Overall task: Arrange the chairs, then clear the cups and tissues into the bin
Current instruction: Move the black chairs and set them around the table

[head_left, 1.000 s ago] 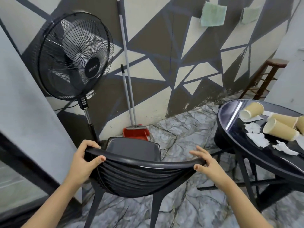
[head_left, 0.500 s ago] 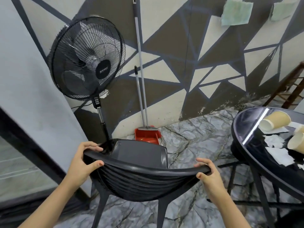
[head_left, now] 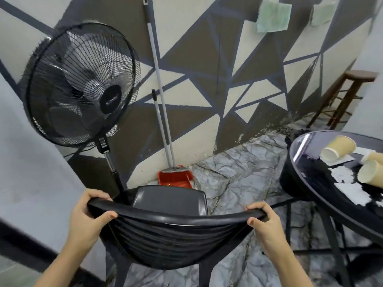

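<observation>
Head view. Black plastic chair [head_left: 165, 228], lower centre of frame, curved ribbed backrest with a smooth rounded top rail, flat matte seat beyond it. Left hand [head_left: 87, 218] wrapped over the rail's left end, fingers over the top, thumb pressed on the near side. Right hand [head_left: 267, 222] curled around the rail's right end, same grip.

Right edge of frame: round table [head_left: 306, 162], glossy dark glass top, thin black metal legs. 3 ribbed tan paper cups lie tipped on it: cup one [head_left: 339, 147] with white mouth facing left, cup two [head_left: 371, 176] nearer, cup three [head_left: 375, 157] cut by the frame edge. Torn crumpled white tissues [head_left: 350, 189] lie scattered flat around the cups.

Upper left: black pedestal fan [head_left: 83, 85], round wire cage, grey blades. Centre: 2 grey metal poles lean on the wall, broom [head_left: 157, 79] and red plastic dustpan [head_left: 176, 179] on cracked grey stone-pattern floor. Upper right: round-topped wooden stool [head_left: 360, 76]. Bin not in frame.
</observation>
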A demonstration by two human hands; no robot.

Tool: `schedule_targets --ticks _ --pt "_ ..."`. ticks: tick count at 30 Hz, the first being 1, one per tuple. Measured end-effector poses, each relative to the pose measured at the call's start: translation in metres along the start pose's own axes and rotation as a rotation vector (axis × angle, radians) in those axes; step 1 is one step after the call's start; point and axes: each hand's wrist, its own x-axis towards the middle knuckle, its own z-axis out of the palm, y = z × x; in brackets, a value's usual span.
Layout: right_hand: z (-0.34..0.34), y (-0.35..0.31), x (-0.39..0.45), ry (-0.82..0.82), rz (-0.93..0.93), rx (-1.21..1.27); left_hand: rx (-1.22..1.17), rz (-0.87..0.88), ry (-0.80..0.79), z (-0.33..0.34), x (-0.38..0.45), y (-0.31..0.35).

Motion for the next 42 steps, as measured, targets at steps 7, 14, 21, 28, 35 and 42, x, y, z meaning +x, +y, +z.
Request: schedule_targets --ticks 7,14,21,28,35,42 --pt "0.043 -0.019 -0.008 0.239 -0.056 0.081 -0.028 0.127 -0.170 0.006 0.099 -0.014" --pt "0.040 -0.042 -0.028 0.526 -0.127 0.097 -0.142 0.165 -0.357 0.066 0.156 -0.012" --pt "0.005 -0.059 -0.036 0.815 -0.210 0.014 -0.281 0.145 -0.523 0.166 0.193 -0.010" --pt "-0.024 -0.078 -0.050 1.038 -0.231 -0.065 -0.408 0.111 -0.693 0.256 0.195 -0.012" --pt "-0.034 -0.092 -0.059 1.260 -0.230 -0.134 -0.571 0.097 -0.915 0.351 0.200 -0.009" --pt "-0.016 -0.082 -0.040 1.545 -0.286 -0.123 -0.675 0.014 -1.122 0.431 0.226 -0.018"
